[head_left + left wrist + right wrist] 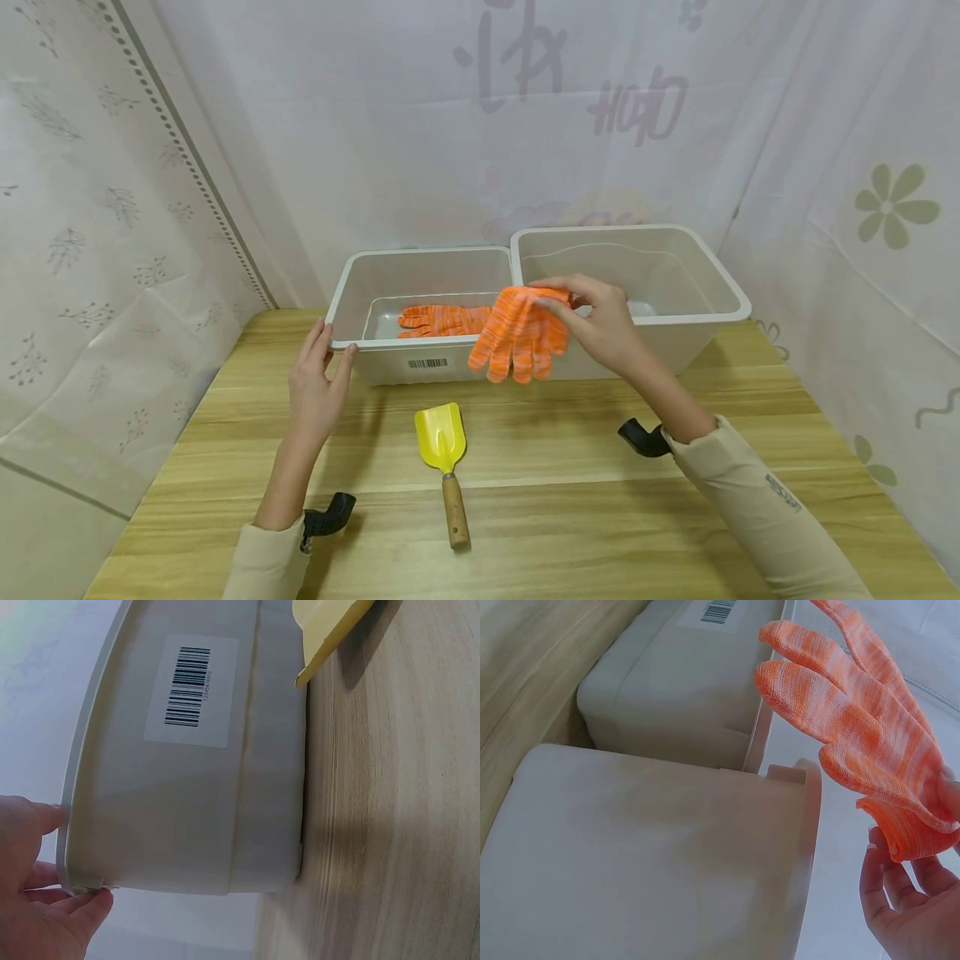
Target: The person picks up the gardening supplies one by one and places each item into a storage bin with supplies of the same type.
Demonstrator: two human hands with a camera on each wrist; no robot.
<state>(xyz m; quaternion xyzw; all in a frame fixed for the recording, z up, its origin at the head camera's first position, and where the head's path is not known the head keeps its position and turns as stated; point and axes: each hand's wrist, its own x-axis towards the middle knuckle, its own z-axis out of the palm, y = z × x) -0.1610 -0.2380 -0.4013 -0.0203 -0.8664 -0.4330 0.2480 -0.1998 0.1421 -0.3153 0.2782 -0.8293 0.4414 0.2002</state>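
Note:
My right hand (600, 321) pinches an orange knit glove (517, 333) by its cuff, the fingers of the glove hanging down in front of where two bins meet. In the right wrist view the same glove (855, 712) is seen close, its cuff between thumb and fingers. A second orange glove (442, 320) lies inside the left grey bin (390, 365), partly hidden by the front rim and the held glove. My left hand (318, 387) holds this bin's front left corner; the left wrist view shows its fingertips on the rim (73, 780).
The right grey bin (720, 318) stands against the left one, a little higher at its rim. A yellow hand shovel (441, 437) with a wooden handle lies on the wooden table (547, 517) before the bins. Printed curtains (375, 125) hang behind and at both sides.

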